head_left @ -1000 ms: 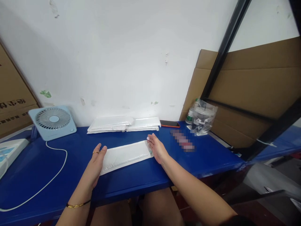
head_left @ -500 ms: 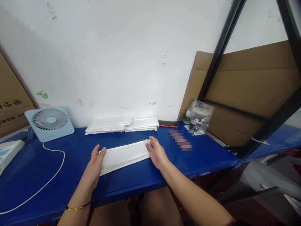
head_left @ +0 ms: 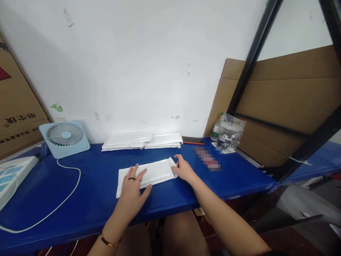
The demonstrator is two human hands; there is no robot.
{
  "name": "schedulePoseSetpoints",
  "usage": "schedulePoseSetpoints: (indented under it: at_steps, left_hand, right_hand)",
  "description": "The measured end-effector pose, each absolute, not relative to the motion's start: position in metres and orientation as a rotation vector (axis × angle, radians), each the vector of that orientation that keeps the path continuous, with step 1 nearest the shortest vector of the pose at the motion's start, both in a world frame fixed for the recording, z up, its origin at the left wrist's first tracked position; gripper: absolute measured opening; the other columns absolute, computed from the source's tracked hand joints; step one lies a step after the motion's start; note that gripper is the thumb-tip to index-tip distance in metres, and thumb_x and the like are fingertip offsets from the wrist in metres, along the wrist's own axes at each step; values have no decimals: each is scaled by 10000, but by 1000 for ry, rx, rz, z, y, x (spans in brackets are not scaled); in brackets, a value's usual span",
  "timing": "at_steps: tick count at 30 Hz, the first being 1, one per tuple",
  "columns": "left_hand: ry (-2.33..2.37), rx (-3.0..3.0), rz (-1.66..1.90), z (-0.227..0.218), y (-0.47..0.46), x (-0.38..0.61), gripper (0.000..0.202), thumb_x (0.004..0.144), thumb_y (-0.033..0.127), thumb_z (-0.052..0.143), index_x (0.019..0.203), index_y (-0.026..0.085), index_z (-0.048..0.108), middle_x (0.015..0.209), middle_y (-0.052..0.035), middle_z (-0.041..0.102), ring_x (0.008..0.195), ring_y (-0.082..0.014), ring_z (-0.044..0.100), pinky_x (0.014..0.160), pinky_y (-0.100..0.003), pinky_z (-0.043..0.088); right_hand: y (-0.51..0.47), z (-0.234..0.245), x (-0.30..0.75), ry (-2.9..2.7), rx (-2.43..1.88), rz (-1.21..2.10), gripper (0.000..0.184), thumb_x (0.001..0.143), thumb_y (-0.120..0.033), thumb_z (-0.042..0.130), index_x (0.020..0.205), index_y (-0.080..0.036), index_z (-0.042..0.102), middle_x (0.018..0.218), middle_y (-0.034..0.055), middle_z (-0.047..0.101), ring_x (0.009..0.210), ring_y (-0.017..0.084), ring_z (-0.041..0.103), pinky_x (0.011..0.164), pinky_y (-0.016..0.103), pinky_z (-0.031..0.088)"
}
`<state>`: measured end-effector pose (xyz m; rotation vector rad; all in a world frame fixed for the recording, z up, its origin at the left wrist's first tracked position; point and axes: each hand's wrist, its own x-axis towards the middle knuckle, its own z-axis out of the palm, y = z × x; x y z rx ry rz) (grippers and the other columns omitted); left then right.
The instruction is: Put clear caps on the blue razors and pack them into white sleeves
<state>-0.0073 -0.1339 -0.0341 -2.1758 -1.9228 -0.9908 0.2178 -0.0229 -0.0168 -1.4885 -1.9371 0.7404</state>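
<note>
A white padded envelope (head_left: 157, 171) lies slanted on the blue table, nearer its front edge. My left hand (head_left: 134, 186) rests over its left part with fingers spread, palm down; a ring and a dark band show on the fingers. At the envelope's right end, my right hand (head_left: 183, 169) has its fingers closed around the flap edge, which is raised a little. Some of the right fingertips are hidden behind the flap. Behind, against the wall, two stacks of similar white envelopes (head_left: 125, 139) lie side by side.
A light blue fan (head_left: 65, 138) with a white cable stands on the left beside a white power strip (head_left: 16, 177). A phone (head_left: 193, 140), a blurred-out item (head_left: 207, 159) and a bagged cup (head_left: 230, 135) by a bottle (head_left: 214, 131) sit at right, near a black metal frame.
My left hand has moved from the envelope's left end onto its top, fingers spreading. My right hand stays at the right end, where the flap now stands up more. The view has shifted slightly.
</note>
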Motion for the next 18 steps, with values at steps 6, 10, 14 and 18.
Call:
schedulePoseSetpoints:
  at_steps: [6, 10, 14, 18]
  left_hand:
    - [-1842, -2263, -762, -35, -134, -4, 373, 851, 146, 390, 1109, 316, 600, 1200, -32, 584, 1184, -252, 458, 1016, -543, 306]
    - [-1849, -2303, -798, -30, -140, -15, 393, 869, 131, 336, 1130, 291, 584, 1221, -41, 568, 1202, -229, 449, 1016, -518, 318]
    - [-1824, -2414, -1017, -22, -164, 9, 277, 819, 342, 531, 1067, 232, 587, 1214, -74, 550, 1136, -226, 494, 955, -416, 417]
    - [-1810, -2441, -1022, -19, -186, 42, 329, 713, 438, 644, 957, 223, 597, 1100, -70, 576, 1086, -263, 496, 882, -410, 448]
  right_hand:
    - [-86, -4, 230, -2055, -967, 1472, 378, 733, -206, 572, 1089, -203, 443, 646, -54, 510, 535, 100, 490, 509, 213, 385]
    - [-117, 6, 248, -2361, -707, 1499, 398, 674, -279, 706, 1039, -192, 572, 729, -8, 559, 629, 117, 524, 577, 230, 421]
    - [-97, 5, 254, -2368, -766, 736, 318, 697, -192, 682, 1009, -219, 623, 1121, 71, 516, 1053, 214, 483, 914, 361, 386]
    - [-81, 3, 240, -2524, -582, 711, 89, 810, -241, 593, 865, -203, 653, 1010, 52, 591, 985, 178, 529, 865, 316, 421]
